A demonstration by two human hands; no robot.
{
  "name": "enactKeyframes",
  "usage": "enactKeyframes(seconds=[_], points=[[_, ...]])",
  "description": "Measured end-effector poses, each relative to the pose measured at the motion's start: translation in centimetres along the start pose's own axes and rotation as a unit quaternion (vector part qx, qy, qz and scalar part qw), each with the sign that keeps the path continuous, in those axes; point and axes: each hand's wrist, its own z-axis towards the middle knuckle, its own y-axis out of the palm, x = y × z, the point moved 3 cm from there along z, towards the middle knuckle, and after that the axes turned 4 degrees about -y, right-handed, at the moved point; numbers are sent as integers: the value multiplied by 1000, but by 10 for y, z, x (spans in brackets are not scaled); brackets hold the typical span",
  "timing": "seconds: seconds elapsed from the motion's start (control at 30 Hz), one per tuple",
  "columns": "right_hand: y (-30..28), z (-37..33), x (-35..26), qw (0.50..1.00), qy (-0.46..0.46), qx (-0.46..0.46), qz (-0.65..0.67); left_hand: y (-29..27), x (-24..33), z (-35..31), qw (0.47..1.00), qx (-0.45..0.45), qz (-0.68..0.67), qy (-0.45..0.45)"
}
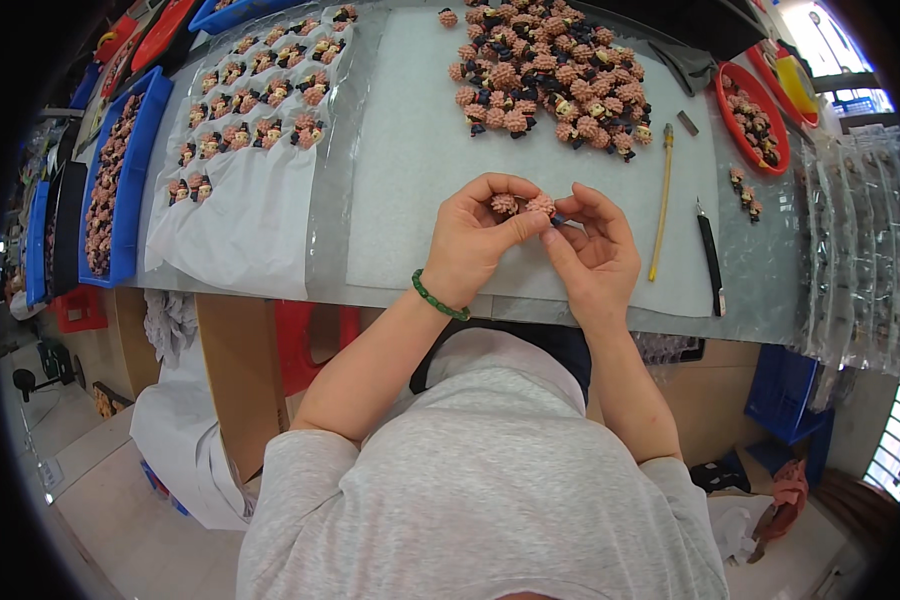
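Note:
Both hands meet over the near part of the white work sheet. My left hand (478, 232), with a green bead bracelet at the wrist, is closed on a small figurine (505, 204) with knobbly pink hair. A second pink-haired figurine (541, 204) sits between the thumb and fingers of the left hand, with my right hand (602, 255) pinching it from the other side. Fingers cover most of both figurines. Beyond the hands lies a heap of similar figurines (560, 75) with pink hair and dark bodies.
Rows of figurines (265, 95) lie on white paper at left, beside a blue tray (152, 125) of pink pieces. To the right are a yellow pencil-like stick (661, 205), a black craft knife (710, 258), a red bowl (784, 150) of figurines and clear plastic packs (855, 250).

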Motion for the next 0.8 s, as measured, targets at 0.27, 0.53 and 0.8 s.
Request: enactKeyframes(seconds=[0.27,0.53,0.8], points=[[0,-1,-1,1000,0,3,1,-2,-1,-1,1000,-8,8,-22],[-5,0,-1,998,46,42,7,-1,0,-3,999,-26,37,-23],[-2,1,0,997,12,55,-57,-3,-1,-2,1000,8,20,-22]])
